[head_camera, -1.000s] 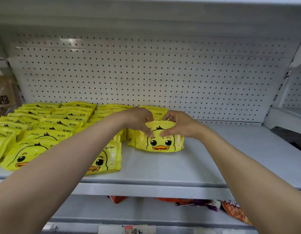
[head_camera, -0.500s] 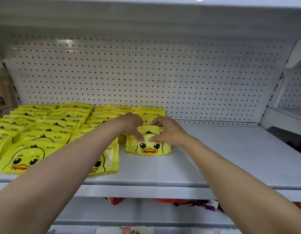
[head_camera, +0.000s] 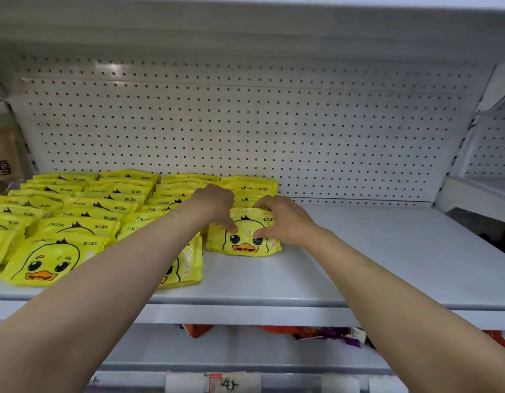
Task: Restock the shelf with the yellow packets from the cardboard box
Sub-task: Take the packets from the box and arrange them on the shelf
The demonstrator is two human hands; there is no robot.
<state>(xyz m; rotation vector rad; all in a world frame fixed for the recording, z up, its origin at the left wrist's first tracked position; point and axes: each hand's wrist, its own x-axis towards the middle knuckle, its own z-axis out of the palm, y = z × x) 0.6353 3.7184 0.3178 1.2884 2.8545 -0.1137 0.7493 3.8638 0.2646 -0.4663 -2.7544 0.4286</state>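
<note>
A yellow packet with a duck face stands at the front of the rightmost row on the white shelf. My left hand grips its upper left edge, thumb on the front. My right hand grips its upper right edge, thumb pressed on the face. Several rows of the same yellow packets fill the shelf's left part, leaning back one behind another. The cardboard box is out of view.
A white pegboard back wall rises behind the shelf. Bare shelf surface extends to the right of the held packet. A brown bag sits at the far left. Red and purple snack packs lie on the lower shelf, with price tags below.
Both hands have pushed the duck packet farther back against its row, and it now stands more upright. The view has shifted slightly.
</note>
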